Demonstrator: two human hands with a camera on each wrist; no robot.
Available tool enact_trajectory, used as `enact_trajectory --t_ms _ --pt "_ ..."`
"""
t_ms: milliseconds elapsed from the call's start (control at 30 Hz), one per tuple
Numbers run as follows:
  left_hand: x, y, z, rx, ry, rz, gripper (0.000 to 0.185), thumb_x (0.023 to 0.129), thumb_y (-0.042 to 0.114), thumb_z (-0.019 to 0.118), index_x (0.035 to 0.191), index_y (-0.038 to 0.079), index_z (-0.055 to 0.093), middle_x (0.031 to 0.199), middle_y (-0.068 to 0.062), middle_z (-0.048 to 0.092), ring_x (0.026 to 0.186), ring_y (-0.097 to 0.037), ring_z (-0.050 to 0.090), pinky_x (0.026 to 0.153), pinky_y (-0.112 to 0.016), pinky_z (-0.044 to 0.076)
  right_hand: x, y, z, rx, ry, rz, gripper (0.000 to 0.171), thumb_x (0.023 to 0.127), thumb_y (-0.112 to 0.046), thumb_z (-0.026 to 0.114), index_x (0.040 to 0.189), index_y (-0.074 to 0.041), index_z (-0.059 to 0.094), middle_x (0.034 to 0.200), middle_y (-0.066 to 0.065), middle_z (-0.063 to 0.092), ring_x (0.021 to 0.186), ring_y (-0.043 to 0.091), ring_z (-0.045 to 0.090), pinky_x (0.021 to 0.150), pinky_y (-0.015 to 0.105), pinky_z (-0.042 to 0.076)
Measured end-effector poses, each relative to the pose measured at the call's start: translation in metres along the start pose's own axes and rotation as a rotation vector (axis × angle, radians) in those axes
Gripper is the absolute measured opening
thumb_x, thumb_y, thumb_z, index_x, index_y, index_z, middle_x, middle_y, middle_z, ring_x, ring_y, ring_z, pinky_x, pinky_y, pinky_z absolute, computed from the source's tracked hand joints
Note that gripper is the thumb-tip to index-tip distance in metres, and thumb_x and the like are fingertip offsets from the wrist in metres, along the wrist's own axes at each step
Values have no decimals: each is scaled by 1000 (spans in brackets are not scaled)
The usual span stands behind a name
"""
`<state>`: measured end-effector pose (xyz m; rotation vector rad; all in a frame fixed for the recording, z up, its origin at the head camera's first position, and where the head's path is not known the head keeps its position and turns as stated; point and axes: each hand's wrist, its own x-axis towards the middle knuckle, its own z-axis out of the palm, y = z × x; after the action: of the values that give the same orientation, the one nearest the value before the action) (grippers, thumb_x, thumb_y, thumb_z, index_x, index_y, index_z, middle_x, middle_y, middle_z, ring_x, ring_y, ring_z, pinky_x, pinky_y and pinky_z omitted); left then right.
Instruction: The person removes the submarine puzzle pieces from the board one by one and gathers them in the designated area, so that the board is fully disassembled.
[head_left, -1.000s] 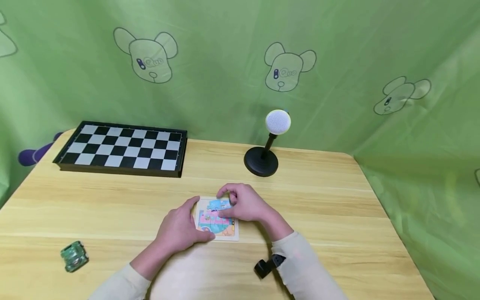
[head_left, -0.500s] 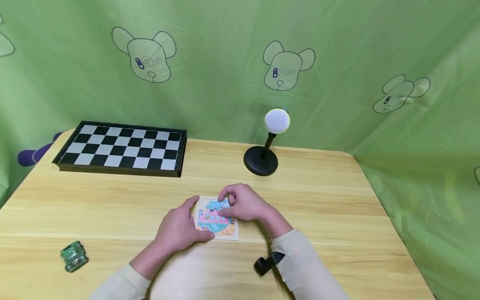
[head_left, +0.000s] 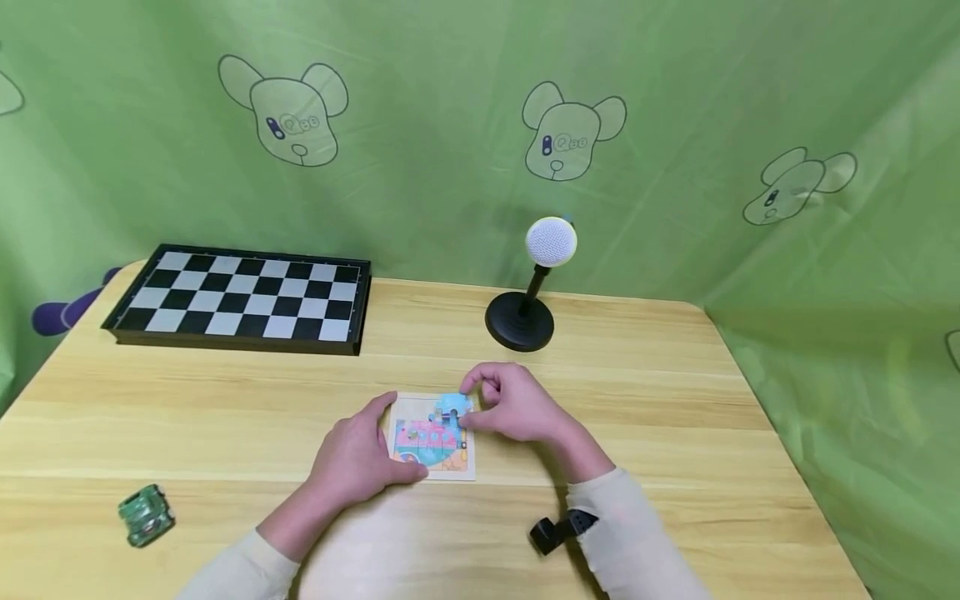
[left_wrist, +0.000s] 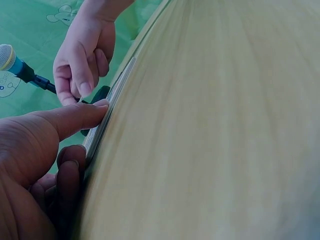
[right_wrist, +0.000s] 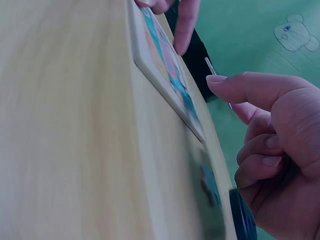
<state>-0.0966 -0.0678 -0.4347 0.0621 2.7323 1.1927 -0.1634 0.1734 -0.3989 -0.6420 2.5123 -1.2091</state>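
Note:
A small square jigsaw puzzle (head_left: 427, 457) in a pale tray lies on the table, pink, teal and orange at the bottom. Its upper left is bare tray. My left hand (head_left: 363, 454) grips the tray's left side, index finger at the far corner and thumb along the near edge. Over the upper right part, my right hand (head_left: 517, 404) pinches a light-blue jigsaw piece (head_left: 453, 406) between thumb and index finger. The right wrist view shows this piece (right_wrist: 209, 65) edge-on, raised off the tray, other fingers curled in.
A black-and-white chessboard (head_left: 243, 292) lies at the back left. Behind the puzzle stands a microphone (head_left: 551, 242) on a black round base (head_left: 520, 323). A green toy car (head_left: 146, 515) sits front left. The right wrist view shows a small teal thing (right_wrist: 210, 185) beside the tray.
My right hand has moved right with the blue piece, from the middle of the puzzle's upper part to its upper right, uncovering more bare tray. My left hand stays on the tray.

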Motion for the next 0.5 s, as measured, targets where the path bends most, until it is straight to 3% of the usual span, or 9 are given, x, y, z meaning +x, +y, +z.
enact_trajectory --t_ms 267,500 --pt "-1 1 0 -2 -5 1 112 54 42 97 147 6 47 86 -4 62 76 -21 54 79 -45 50 -16 15 -20 11 57 29 31 75 -7 88 98 -8 68 61 -3 29 57 14 31 64 29 36" --pt "-2 0 0 -23 -6 8 112 54 40 97 148 5 45 68 -2 52 64 -19 49 68 -39 47 -30 34 -34 -2 86 56 33 74 -8 89 100 -9 68 61 -4 28 57 13 31 73 34 39"
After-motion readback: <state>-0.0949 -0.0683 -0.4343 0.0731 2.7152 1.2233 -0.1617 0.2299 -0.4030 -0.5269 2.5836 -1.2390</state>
